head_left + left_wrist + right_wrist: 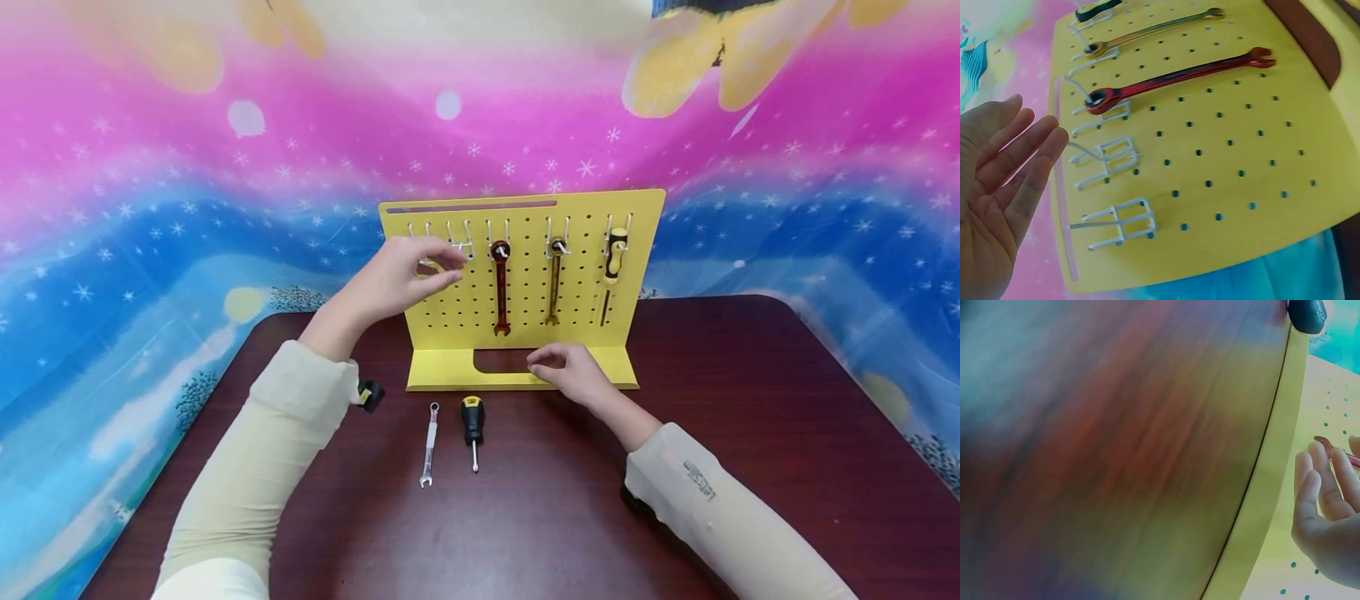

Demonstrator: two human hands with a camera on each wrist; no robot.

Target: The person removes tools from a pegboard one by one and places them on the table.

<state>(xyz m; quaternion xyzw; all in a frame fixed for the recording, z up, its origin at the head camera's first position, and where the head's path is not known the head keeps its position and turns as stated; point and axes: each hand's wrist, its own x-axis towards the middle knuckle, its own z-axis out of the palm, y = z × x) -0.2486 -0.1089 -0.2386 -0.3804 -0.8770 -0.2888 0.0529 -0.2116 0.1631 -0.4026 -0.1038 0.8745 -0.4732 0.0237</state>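
Note:
My left hand [411, 271] is raised before the upper left of the yellow pegboard [637, 250], its fingers loosely bent around nothing. In the left wrist view, bare white hooks [1119, 223] are close to its fingertips. Lower down, my right hand [576, 375] hovers by the board's base with relaxed fingers and nothing in them. A red wrench [502, 292] hangs mid-board, with a gold wrench [555, 287] to its right. The rightmost hook carries a yellow and black screwdriver [615, 254].
On the dark wooden table [720, 400], in front of the board, lie a silver wrench [431, 446] and a black and yellow screwdriver [473, 421]. Behind stands a colourful cloth backdrop [300, 150]. The board's base has a cutout [502, 361].

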